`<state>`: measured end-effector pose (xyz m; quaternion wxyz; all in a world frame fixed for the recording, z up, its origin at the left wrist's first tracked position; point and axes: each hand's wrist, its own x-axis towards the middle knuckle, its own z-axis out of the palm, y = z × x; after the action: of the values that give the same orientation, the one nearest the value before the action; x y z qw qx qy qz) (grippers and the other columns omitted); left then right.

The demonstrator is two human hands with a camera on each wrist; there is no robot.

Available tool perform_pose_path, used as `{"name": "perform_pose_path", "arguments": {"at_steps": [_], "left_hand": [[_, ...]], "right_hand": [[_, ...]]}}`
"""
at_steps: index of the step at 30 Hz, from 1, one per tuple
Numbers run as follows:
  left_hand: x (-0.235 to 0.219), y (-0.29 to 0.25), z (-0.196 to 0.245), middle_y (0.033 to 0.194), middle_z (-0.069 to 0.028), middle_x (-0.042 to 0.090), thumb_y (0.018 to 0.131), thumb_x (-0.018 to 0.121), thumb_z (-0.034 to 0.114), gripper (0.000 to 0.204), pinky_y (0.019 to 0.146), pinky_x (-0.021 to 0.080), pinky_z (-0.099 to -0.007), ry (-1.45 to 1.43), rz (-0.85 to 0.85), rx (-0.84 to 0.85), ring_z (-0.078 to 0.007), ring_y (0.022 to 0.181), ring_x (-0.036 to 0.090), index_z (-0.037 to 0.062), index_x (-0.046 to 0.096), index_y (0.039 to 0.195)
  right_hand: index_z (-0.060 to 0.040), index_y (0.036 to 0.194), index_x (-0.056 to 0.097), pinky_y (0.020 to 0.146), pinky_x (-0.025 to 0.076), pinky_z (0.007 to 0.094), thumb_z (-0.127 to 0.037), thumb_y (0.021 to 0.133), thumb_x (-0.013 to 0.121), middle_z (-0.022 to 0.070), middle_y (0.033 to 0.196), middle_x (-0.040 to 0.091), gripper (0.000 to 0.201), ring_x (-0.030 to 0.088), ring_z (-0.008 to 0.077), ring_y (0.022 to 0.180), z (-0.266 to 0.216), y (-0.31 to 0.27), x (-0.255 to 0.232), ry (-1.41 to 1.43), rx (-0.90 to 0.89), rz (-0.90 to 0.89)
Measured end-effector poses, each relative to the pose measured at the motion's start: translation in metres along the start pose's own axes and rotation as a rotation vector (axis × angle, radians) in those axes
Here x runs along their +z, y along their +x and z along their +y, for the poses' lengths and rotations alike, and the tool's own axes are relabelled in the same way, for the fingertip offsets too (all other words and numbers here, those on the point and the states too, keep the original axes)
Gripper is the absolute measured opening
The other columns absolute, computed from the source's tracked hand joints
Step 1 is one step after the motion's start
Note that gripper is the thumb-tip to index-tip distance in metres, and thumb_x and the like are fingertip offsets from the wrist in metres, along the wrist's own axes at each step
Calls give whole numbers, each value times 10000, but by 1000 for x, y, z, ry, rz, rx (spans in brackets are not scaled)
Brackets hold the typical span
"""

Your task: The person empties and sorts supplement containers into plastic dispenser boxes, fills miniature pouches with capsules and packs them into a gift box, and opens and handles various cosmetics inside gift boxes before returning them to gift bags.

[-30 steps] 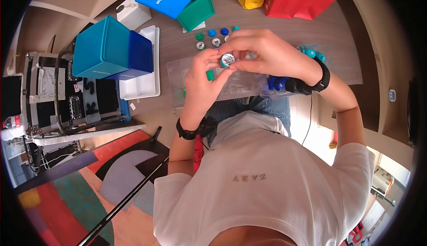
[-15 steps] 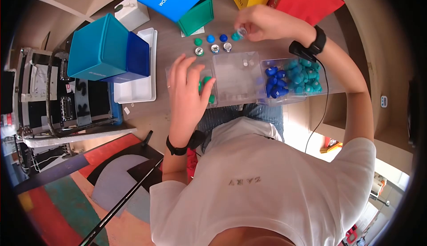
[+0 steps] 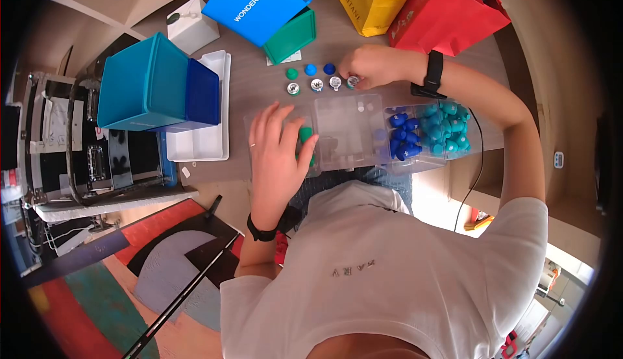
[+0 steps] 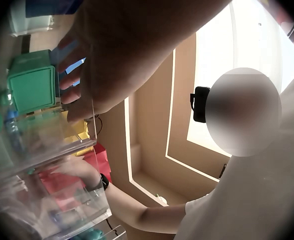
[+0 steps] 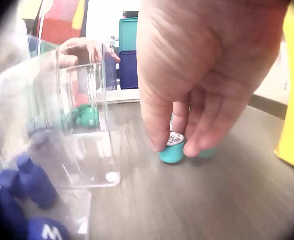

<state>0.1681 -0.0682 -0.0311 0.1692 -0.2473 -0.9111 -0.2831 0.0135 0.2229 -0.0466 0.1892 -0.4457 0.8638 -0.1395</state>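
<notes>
My right hand (image 3: pixel 376 67) is at the back of the desk. Its thumb and fingers pinch a small round teal piece with a white printed top (image 5: pixel 172 149), held right at the desk surface. This piece stands at the right end of a row of similar white-topped pieces (image 3: pixel 317 85). Behind that row are a green cap-like piece (image 3: pixel 293 73), a light blue one (image 3: pixel 311 69) and a dark blue one (image 3: pixel 329 69). With fingers spread, my left hand (image 3: pixel 276 158) rests over the left clear box, where green bottles (image 3: pixel 305 134) show partly behind it.
A clear box (image 3: pixel 350 132) stands mid-desk, beside compartments of dark blue bottles (image 3: pixel 405 139) and teal bottles (image 3: pixel 446 128). Teal and navy boxes (image 3: pixel 146 89) sit on a white tray (image 3: pixel 222 112) at left. Yellow (image 3: pixel 370 2) and red bags (image 3: pixel 441 15) are at the back.
My hands have parted: both were at the teal piece, then the right carried it back and right and down to the end of the row. The left moved down to the left box.
</notes>
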Motion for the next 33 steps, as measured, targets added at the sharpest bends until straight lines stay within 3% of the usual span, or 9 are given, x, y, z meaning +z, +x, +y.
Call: {"name": "perform_pose_path", "arguments": {"at_steps": [2,9,14,16,18,20,23,27,33], "left_hand": [[1,0,0,1303,-135,599,841,801,209,312,1093,389,-524,-5,2,1,-382,1310,529,34,673,1065],[1,1,0,1304,-130,602,841,801,204,302,1097,386,-523,-2,-4,-11,-382,1313,528,39,673,1060],[1,-1,-2,1322,-133,604,839,803,209,321,1127,365,-537,-27,-13,-37,-383,1336,520,36,676,1078],[2,0,-4,1469,-155,538,843,801,356,514,1174,283,-612,-11,-54,-46,-417,1429,432,57,674,1242],[-10,11,7,1542,-159,471,837,782,447,627,1180,234,-652,20,-152,-7,-435,1469,367,88,642,1331],[-10,13,9,1670,-152,317,814,723,640,839,1181,123,-720,70,-333,53,-468,1539,215,177,559,1494],[-9,18,9,1659,-148,339,823,729,615,793,1188,114,-709,90,-426,75,-453,1537,229,180,583,1469],[-10,25,8,1653,-142,351,833,732,589,758,1191,107,-702,86,-489,78,-443,1530,245,178,597,1456],[-9,29,9,1640,-118,380,806,761,533,718,1187,118,-695,69,-503,40,-430,1502,295,161,632,1406]], "right_hand": [[-20,917,642,759,509,491,-147,743,799,142,979,689,266,663,393,932,5,1,6,-47,-28,24],[-46,1119,632,811,522,493,-142,787,793,160,1003,680,381,659,396,986,-12,-9,-13,-97,-19,41],[-66,1195,605,885,521,468,-195,844,767,145,1163,650,407,648,363,1066,-77,-61,-58,-269,81,329],[-85,1289,588,1001,474,488,-279,875,742,149,1272,620,482,597,367,1187,-113,-95,-65,-400,141,440],[-102,1354,573,1078,434,515,-350,901,717,157,1330,601,536,559,379,1262,-140,-118,-52,-441,188,456],[-137,1482,508,1167,288,643,-539,928,632,195,1515,480,695,423,438,1414,-158,-131,-30,-492,421,429],[-161,1533,475,1171,179,721,-688,909,552,203,1622,349,821,290,462,1498,-164,-135,11,-340,561,364],[-174,1561,444,1164,179,722,-700,881,599,210,1645,308,873,270,471,1504,-155,-134,49,-162,663,374],[-176,1556,447,1162,229,677,-661,838,682,212,1644,308,898,292,468,1494,-147,-132,47,-103,640,403]]}}
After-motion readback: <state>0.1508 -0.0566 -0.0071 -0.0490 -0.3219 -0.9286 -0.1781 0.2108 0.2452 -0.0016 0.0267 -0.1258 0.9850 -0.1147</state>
